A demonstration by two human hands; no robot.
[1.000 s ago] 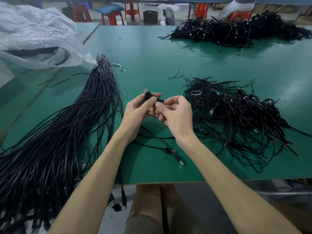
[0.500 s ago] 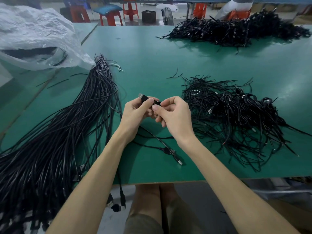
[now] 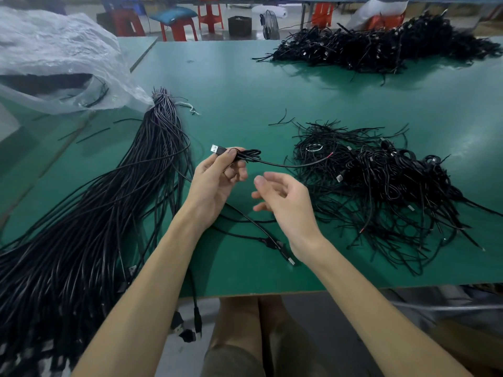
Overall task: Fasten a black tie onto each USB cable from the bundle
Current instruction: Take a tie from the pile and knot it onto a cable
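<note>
1. Left hand [image 3: 215,183] pinches a folded USB cable [image 3: 246,155] just behind its plug, above the green desk [image 3: 245,91].
2. Right hand [image 3: 285,202] hangs released beside it, fingers relaxed, holding nothing.
3. The bundle [image 3: 109,213] lies along the desk's left side.

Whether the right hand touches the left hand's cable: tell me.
Apart. Head view shows a clear gap between right hand and the cable the left hand grips.

No text, label, brand, number or sign can be read anywhere.
</note>
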